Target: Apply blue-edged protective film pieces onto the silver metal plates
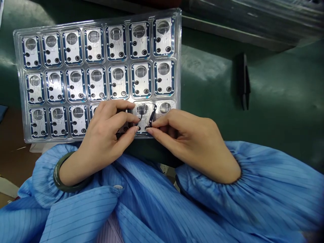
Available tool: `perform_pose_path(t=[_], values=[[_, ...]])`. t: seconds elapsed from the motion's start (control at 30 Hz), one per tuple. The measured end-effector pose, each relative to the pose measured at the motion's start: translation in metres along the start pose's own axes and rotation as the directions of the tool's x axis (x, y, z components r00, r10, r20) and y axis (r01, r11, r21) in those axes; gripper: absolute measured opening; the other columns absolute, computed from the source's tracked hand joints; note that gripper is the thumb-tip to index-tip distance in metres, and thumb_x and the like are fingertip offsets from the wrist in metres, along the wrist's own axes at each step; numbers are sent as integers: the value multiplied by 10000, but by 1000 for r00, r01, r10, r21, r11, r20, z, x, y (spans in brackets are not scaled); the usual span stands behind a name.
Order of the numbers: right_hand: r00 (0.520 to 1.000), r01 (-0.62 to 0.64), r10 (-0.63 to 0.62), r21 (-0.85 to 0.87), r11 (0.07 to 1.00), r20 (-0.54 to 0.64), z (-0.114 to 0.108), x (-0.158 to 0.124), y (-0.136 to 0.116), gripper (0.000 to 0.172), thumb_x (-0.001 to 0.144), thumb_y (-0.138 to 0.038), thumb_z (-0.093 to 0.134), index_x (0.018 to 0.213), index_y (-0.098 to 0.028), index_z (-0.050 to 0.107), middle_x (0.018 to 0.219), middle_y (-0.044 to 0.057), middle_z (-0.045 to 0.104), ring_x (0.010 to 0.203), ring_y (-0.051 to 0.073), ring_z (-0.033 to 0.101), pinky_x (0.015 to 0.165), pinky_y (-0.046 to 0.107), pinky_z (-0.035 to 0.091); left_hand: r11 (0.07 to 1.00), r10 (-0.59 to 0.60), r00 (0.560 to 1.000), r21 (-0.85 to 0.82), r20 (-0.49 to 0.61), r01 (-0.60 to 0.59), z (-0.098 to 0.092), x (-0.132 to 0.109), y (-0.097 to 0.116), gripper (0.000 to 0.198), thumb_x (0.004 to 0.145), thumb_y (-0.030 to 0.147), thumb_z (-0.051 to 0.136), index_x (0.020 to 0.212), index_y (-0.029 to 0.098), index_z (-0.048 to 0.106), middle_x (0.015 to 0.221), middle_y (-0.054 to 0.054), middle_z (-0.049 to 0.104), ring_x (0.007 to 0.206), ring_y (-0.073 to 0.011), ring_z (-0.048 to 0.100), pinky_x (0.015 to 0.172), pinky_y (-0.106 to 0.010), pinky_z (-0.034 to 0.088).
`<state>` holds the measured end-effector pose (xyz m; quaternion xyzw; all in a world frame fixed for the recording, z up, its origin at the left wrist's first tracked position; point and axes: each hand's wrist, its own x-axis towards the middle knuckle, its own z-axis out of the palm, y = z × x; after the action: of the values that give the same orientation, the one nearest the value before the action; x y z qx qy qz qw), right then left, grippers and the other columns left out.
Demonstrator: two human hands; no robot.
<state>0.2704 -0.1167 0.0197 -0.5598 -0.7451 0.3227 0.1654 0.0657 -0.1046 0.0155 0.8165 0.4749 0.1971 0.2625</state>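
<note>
A thin dark-blue frame-shaped gasket point(152, 114), bent and partly lifted, spans the gap between my two hands. My left hand point(108, 125) pinches its left side, thumb and forefinger close together. On the other side my right hand point(184, 135) grips it between thumb and fingers. Below it lies a silver metal plate point(144, 118) with a round window, in the front row of the clear plastic tray point(179, 44). Similar plates fill the tray's rows; many show a blue border with small dots. My fingers cover some of the front row.
Black tweezers point(244, 81) lie on the green table point(207, 84) to the right of the tray. Clear plastic sheeting or trays point(253, 20) extend along the back right. Brown cardboard point(12, 135) shows at the lower left.
</note>
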Motion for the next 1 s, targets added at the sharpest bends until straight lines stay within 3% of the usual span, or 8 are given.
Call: perform_pose_path(t=[0.43,0.57,0.7,0.83,1.0], values=[[994,87,-96,-144,986,-55,6,-4,-2,90,873,-240,589,800,-189,600,725,7,631,567,128,548,483,263,335,996,-5,999,86,42,2,2,-1,2,123,830,173,601,948,203,586,1206,-94,562,1129,-250,496,961,-452,434],[996,67,-65,24,998,-67,4,-5,0,72,843,-243,635,803,-187,615,701,-11,621,569,114,551,502,252,385,1000,7,1000,28,11,-7,2,-2,1,119,831,166,598,946,193,589,1193,-93,564,1119,-232,509,949,-424,444],[994,10,21,269,963,-110,0,-5,-2,98,823,-266,667,844,-187,613,689,-30,630,548,90,560,503,218,443,982,-4,997,-189,-83,-12,1,-4,-1,130,852,159,577,976,196,590,1136,-75,585,1097,-197,551,951,-382,458],[983,-2,77,406,914,-167,-1,-5,-10,85,803,-223,685,818,-195,606,684,-45,641,554,78,579,502,187,467,924,-2,985,-376,-175,-65,2,-6,-3,141,855,137,580,986,183,602,1099,-72,594,1058,-172,576,943,-343,476],[955,17,132,495,869,-264,5,-5,-14,85,794,-166,688,794,-195,608,666,-46,621,577,83,596,533,187,489,913,53,962,-377,-268,-155,4,-7,-4,207,847,89,577,1030,176,616,1089,-73,609,1065,-164,574,947,-319,482]])
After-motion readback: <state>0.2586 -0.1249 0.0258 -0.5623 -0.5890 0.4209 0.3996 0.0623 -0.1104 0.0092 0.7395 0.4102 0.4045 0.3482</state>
